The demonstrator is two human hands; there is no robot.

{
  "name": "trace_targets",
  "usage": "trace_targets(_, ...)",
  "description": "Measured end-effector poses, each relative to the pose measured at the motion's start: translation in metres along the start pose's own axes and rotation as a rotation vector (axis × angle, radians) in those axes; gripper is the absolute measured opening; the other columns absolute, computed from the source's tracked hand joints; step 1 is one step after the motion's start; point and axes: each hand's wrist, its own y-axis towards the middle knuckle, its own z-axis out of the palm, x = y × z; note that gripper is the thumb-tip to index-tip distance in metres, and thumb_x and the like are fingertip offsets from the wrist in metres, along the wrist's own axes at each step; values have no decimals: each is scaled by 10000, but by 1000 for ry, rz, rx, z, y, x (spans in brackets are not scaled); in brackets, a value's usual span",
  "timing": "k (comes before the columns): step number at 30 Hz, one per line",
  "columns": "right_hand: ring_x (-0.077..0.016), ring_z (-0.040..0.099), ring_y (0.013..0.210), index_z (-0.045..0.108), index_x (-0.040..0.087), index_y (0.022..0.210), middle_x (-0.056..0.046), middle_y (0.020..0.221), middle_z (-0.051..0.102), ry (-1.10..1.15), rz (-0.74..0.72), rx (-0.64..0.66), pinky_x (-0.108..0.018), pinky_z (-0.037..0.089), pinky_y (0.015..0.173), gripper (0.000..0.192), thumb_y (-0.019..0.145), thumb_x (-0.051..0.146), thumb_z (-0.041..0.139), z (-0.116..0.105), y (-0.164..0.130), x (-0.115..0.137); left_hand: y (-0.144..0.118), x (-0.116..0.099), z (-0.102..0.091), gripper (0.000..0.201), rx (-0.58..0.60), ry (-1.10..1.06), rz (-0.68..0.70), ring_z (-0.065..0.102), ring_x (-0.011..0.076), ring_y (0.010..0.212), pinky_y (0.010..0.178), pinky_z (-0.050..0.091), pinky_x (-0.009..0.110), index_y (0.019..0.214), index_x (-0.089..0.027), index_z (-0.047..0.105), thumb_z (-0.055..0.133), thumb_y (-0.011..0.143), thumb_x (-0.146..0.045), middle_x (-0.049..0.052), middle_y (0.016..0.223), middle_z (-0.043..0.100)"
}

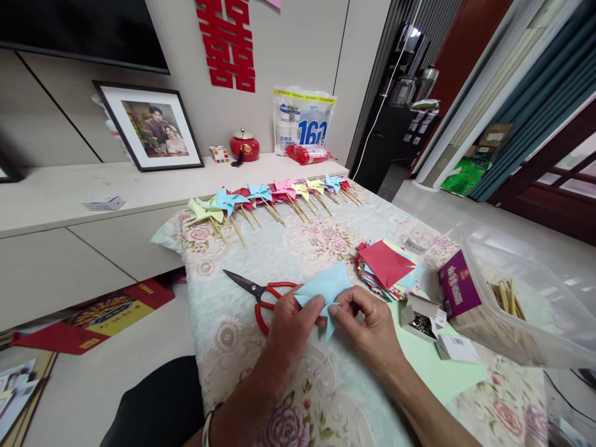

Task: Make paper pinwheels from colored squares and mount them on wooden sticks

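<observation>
Head view: left hand (292,320) and right hand (372,323) are pinching paper (328,282).
Between them, a flap (330,326) is hanging; overpulling could be tearing it.

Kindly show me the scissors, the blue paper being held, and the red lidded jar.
Scissors (256,289), head view: the pivot.
Blue paper (329,280), head view: upper part.
Red lidded jar (248,149), head view: its body.

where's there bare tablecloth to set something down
Bare tablecloth lies between pinwheels, red-handled scissors and paper squares, and between the forearms. Crowded: around the held blue paper, and rightward by the small carton and plastic tub.
</observation>
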Motion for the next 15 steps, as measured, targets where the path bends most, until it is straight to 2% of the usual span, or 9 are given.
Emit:
trace_targets(4, -108, 466, 531, 625, 185, 665, 40, 579, 524, 28, 45, 9, -231, 386, 522, 200, 827, 286, 682, 0, 0, 0, -1, 2, 0, 171, -5, 3, 13, 542, 136, 543, 547, 464, 244, 671, -177, 639, 705, 661, -334, -4, 612, 614)
trace_targets(10, -109, 453, 532, 618, 187, 664, 40, 570, 526, 50, 104, 10, -230, 382, 521, 201, 814, 300, 686, 0, 1, -2, -1, 1, -2, 247, 57, 39, 29, 567, 153, 579, 566, 469, 255, 743, -169, 660, 695, 707, -411, 16, 651, 637)
trace_targets(15, -105, 437, 516, 613, 184, 660, 41, 560, 513, 70, 116, -4, -226, 369, 501, 213, 810, 324, 672, 0, 2, -3, -3, 3, -2, 223, 107, 49, 85, 550, 148, 603, 582, 447, 244, 763, -169, 639, 751, 668, -338, 4, 656, 629)
